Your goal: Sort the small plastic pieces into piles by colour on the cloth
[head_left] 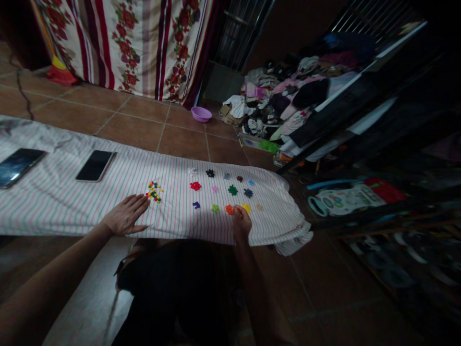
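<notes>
Clock directions are as seen from the head camera; 12 o'clock points away from the wearer.

Left hand [127, 214]: flat, palm down on the striped cloth [177, 225] covering the surface, fingers extended. The multicoloured pile [154, 193] of small pieces, including red, yellow and green, lies at its 2 o'clock, just beside the fingertips; contact cannot be confirmed.

Right hand [242, 221]: narrow, thumb and index finger drawn toward each other beside the orange pile [229, 209]. Whether a piece is held cannot be told.

Piles located from the right hand:
- Orange pile: 10 o'clock, nearest the fingertips.
- Yellow pile [246, 207]: 12 o'clock, near.
- Beige pile [259, 207]: 2 o'clock.
- Dark green pile [232, 190]: 11 o'clock.
- Light green pile [215, 208]: between 9 and 10 o'clock.

Other items: a smartphone [95, 166] lies between 10 and 11 o'clock of the left hand. A purple basin [201, 114] stands on the tiled floor [137, 122], 11 o'clock of the right hand.
</notes>
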The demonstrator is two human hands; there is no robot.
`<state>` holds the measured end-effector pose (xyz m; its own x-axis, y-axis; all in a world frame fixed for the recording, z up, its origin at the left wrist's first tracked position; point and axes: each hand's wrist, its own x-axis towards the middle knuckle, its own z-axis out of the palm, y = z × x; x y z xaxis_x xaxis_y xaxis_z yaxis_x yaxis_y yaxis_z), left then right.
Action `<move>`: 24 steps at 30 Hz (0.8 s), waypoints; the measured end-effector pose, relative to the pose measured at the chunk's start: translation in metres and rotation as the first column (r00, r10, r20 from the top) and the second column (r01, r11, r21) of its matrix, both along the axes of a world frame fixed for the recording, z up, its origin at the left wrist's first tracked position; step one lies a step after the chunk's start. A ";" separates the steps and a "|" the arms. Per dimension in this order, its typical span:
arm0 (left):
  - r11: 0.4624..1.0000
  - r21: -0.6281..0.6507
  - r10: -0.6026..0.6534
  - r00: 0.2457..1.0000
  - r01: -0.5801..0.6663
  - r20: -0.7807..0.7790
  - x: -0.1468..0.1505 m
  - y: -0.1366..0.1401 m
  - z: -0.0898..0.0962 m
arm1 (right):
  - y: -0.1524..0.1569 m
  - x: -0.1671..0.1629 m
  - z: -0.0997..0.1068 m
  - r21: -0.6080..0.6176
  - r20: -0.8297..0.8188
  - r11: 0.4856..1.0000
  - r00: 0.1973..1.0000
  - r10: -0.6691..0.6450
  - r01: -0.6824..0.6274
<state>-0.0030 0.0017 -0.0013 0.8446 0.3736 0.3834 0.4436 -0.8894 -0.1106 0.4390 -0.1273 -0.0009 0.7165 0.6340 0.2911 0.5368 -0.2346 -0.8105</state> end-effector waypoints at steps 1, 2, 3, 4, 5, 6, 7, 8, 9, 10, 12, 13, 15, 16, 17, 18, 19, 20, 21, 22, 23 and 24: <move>1.000 0.002 0.000 1.000 0.000 0.002 0.000 0.000 -0.001 | -0.001 0.002 -0.004 -0.009 -0.019 1.000 1.000 -0.013 0.013; 1.000 0.004 -0.003 1.000 0.003 0.006 0.000 0.000 -0.001 | -0.002 0.003 -0.007 -0.016 -0.030 1.000 0.999 -0.022 0.021; 1.000 0.004 -0.008 1.000 0.008 0.013 0.000 0.000 -0.001 | -0.001 0.003 -0.009 -0.020 -0.034 0.999 0.999 -0.028 0.027; 1.000 0.001 -0.013 1.000 0.013 0.022 0.000 0.000 -0.001 | -0.001 0.004 -0.011 -0.021 -0.032 0.999 0.999 -0.031 0.030; 1.000 -0.005 -0.017 0.999 0.018 0.031 0.000 0.000 -0.001 | 0.000 0.004 -0.012 -0.021 -0.025 0.999 0.999 -0.031 0.030; 1.000 -0.012 -0.019 0.999 0.019 0.038 0.000 0.000 -0.001 | 0.001 0.004 -0.013 -0.021 -0.014 0.999 0.999 -0.029 0.029; 1.000 -0.018 -0.017 0.999 0.017 0.040 0.000 0.000 0.000 | 0.002 0.005 -0.013 -0.022 -0.002 0.999 1.000 -0.026 0.026; 1.000 -0.022 -0.013 0.999 0.014 0.038 0.000 0.000 0.000 | 0.003 0.005 -0.012 -0.028 0.010 0.999 1.000 -0.021 0.021; 1.000 -0.024 -0.010 0.999 0.011 0.032 0.000 0.000 0.001 | 0.003 0.006 -0.012 -0.038 0.021 0.999 1.000 -0.016 0.016; 1.000 -0.025 -0.006 1.000 0.007 0.024 0.000 0.000 0.001 | 0.004 0.007 -0.011 -0.048 0.030 0.999 1.000 -0.009 0.011; 1.000 -0.021 -0.001 1.000 0.002 0.007 0.001 -0.001 0.003 | 0.005 0.009 -0.010 -0.065 0.040 0.998 0.999 0.009 -0.006; 1.000 -0.016 -0.002 1.000 0.002 0.001 0.001 -0.001 0.003 | 0.005 0.009 -0.010 -0.072 0.041 0.997 0.999 0.023 -0.020; 1.000 -0.002 -0.007 1.000 0.007 -0.004 0.001 -0.001 0.003 | 0.005 0.010 -0.009 -0.078 0.040 0.996 0.998 0.054 -0.051; 1.000 0.003 -0.008 1.000 0.008 -0.003 0.001 -0.001 0.003 | 0.005 0.010 -0.009 -0.077 0.040 0.995 0.997 0.067 -0.063; 1.000 0.006 -0.009 1.000 0.009 0.000 0.001 -0.001 0.003 | 0.004 0.010 -0.009 -0.076 0.041 0.994 0.996 0.078 -0.075; 1.000 0.009 -0.008 1.000 0.008 0.002 0.001 -0.001 0.002 | 0.003 0.010 -0.009 -0.075 0.042 0.994 0.995 0.087 -0.084; 1.000 0.011 -0.005 1.000 0.005 0.003 0.001 -0.001 0.002 | 0.002 0.009 -0.009 -0.075 0.042 0.993 0.995 0.096 -0.092; 1.000 0.012 -0.002 1.000 0.002 0.001 0.000 -0.001 0.002 | 0.002 0.009 -0.009 -0.079 0.042 0.992 0.994 0.103 -0.099; 1.000 0.013 0.000 1.000 0.000 -0.001 0.000 -0.001 0.002 | 0.001 0.009 -0.009 -0.086 0.042 0.991 0.993 0.108 -0.104; 1.000 0.014 0.000 1.000 0.000 -0.005 0.000 -0.001 0.002 | 0.000 0.009 -0.010 -0.097 0.044 0.990 0.993 0.110 -0.106; 1.000 0.014 0.000 1.000 0.000 -0.006 0.000 -0.001 0.002 | 0.000 0.009 -0.011 -0.109 0.047 0.989 0.993 0.109 -0.104; 1.000 0.011 -0.002 1.000 0.002 -0.004 0.000 -0.001 0.002 | -0.001 0.009 -0.012 -0.121 0.050 0.988 0.993 0.107 -0.101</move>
